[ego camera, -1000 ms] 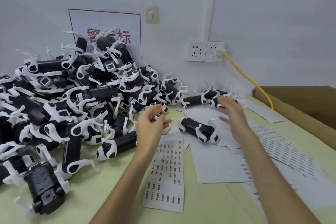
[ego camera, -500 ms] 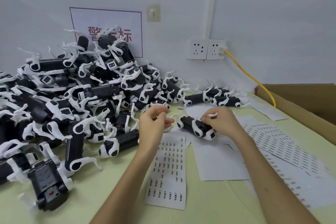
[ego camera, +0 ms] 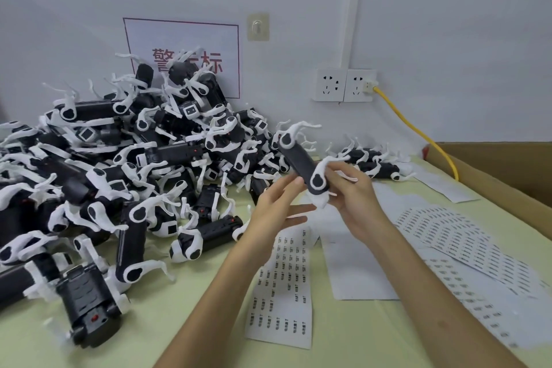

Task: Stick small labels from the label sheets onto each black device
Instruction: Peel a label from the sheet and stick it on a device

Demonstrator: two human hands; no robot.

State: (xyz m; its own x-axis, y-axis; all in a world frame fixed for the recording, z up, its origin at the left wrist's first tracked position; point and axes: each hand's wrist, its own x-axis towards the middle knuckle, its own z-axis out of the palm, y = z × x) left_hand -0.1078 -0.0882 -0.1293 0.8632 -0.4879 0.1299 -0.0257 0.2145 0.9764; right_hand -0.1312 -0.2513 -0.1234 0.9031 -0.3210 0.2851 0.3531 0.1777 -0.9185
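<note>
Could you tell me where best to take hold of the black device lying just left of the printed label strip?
Take that black device by its bare middle, probably from above, pinching across its short width. It lies flat on the table with its near side free, while both ends carry white wraps whose loose tails could slip.

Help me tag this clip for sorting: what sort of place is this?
Probably a factory labelling bench: a heap of identical black devices, printed label sheets on the table, a cardboard box alongside.

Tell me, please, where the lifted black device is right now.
Head view, centre: the right hand grips the black device above the label sheets, right of the pile.
</note>
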